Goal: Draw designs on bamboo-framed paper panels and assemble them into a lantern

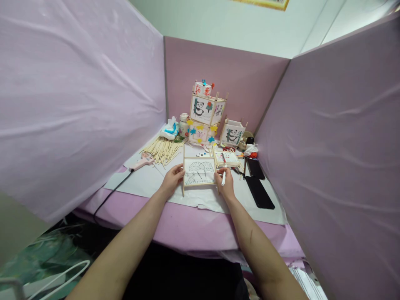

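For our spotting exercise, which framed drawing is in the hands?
The frontmost framed drawing, held between left hand and right hand; the stacked panels and panda boxes sit farther back.

The desk [193, 225] is being lit softly, perhaps from above right; the left panel [78, 83] is being brightened, the right panel [328, 125] shaded. Below the desk's front edge, shapes are being lost in darkness; beyond its front-left corner, detail is being blurred.
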`<state>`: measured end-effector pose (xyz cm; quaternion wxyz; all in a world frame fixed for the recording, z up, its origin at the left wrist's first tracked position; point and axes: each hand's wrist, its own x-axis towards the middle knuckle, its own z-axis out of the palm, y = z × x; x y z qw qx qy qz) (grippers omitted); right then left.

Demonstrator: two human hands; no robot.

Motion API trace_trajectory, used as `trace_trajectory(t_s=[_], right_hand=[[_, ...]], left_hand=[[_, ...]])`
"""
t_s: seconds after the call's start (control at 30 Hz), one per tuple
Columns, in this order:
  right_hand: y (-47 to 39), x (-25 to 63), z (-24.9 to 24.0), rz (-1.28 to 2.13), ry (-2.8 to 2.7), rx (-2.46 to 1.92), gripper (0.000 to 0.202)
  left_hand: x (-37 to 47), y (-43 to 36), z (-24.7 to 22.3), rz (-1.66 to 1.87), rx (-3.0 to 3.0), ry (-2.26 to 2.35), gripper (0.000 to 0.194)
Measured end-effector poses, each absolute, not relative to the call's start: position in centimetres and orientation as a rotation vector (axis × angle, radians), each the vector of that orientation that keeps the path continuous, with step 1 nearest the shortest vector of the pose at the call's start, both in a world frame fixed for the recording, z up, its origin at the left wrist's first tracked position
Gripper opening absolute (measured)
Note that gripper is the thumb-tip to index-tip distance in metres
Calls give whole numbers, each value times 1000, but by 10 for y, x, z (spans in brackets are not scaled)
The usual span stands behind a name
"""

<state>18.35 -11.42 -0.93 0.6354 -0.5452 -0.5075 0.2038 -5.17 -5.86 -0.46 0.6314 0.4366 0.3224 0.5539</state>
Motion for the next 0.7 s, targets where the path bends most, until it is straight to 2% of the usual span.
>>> trace_trajectory(t_s=[0.33,0.6,0.7], right_hand=[[-112,184,-11,426,-1176,-1263,27],[-116,181,-8,403,-1209,-1292,21],[-116,181,-8,405,-1208,-1302,20]], left_hand=[[-53,-57,-6,1293,965,751,61],[-56,-59,-2,1190,880,768,43],[-58,-60,1,1170,883,774,45]])
